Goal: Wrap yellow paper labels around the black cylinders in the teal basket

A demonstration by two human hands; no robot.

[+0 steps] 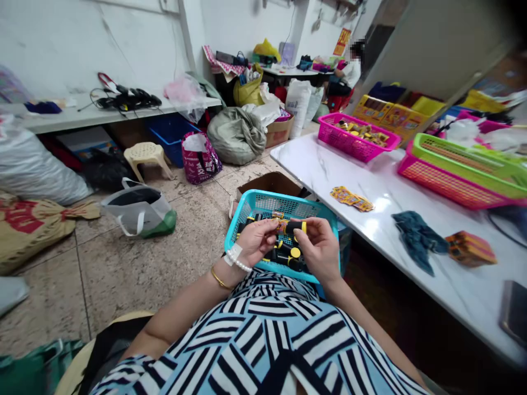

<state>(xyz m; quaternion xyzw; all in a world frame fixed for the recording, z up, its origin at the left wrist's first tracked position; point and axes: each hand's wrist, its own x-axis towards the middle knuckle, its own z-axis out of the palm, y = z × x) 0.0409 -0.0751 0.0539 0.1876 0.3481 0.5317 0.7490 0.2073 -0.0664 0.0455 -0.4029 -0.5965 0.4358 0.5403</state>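
A striped dress fills the bottom of the view, with both forearms reaching forward over it. The left hand, with a pearl bracelet and a gold bangle at the wrist, and the right hand meet above a teal basket. The fingers of both hands are closed on a black tube with a yellow cap, held level between them. Its left end seems wrapped in an orange label, though the view is too small to be sure. More black-and-yellow tubes lie in the basket beneath the hands. Behind the basket stands an open cardboard box on the floor. To the right runs a white desk carrying a pile of yellow labels and a dark blue cloth. Farther along it are a green basket and a pink basket. Another person sits far off.
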